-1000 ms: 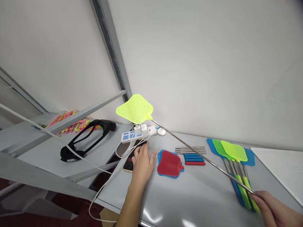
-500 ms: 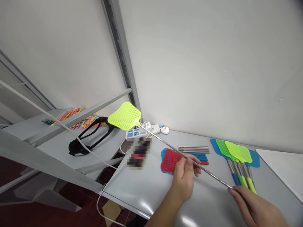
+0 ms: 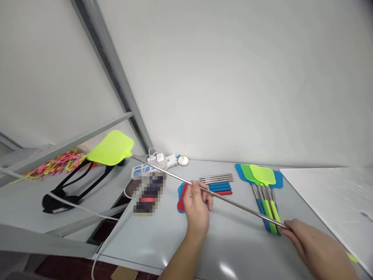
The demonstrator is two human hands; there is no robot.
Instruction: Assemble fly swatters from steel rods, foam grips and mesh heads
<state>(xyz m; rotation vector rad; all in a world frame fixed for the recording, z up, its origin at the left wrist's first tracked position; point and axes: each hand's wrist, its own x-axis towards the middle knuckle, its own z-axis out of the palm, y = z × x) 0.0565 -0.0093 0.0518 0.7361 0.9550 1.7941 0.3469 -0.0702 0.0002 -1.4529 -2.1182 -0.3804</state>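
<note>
A telescopic fly swatter (image 3: 112, 147) with a yellow-green mesh head stretches across the view, its thin metal rod drawn out long. My left hand (image 3: 196, 206) pinches the rod near its middle. Farther down, my right hand (image 3: 314, 245) is closed round the handle end, mostly covering it; a bit of yellow-green shows past the wrist. Behind my left hand lie a red swatter head (image 3: 182, 198) and a blue one, partly hidden. Blue and red handles (image 3: 220, 187) and several loose metal rods (image 3: 217, 177) lie beside them.
Several swatters (image 3: 262, 175) in blue, green and yellow-green lie stacked at the right, near a white sheet (image 3: 326, 190). A power strip (image 3: 141, 170) with chargers sits by the wall. A black strap-like object (image 3: 84, 186) and colourful small pieces (image 3: 61, 163) rest on the left shelf.
The view has turned to the right, so the table things appear farther left. The rod between my hands looks longer, and the swatter head sits farther left in view.
</note>
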